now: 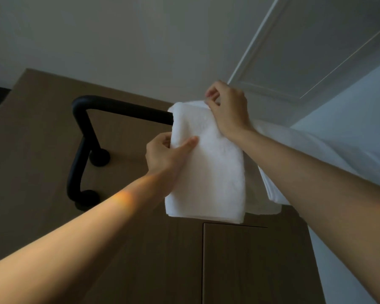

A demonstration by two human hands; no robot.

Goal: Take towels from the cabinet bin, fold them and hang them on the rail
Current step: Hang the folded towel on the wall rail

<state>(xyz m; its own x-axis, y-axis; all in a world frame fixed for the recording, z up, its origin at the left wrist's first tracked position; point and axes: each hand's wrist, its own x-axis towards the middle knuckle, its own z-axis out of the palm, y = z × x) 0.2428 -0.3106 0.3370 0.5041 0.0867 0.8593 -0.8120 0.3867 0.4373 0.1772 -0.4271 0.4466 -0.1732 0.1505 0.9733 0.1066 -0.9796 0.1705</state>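
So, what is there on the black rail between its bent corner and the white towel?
Nothing. In the head view that stretch of the black rail is bare, with only the wooden panel behind it, up to the white towel.

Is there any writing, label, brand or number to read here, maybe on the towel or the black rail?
None can be read.
The towel shows plain white cloth with no tag in sight, though the left hand and right hand cover parts of it.
The rail is plain black.
The wooden panel behind bears no marks.
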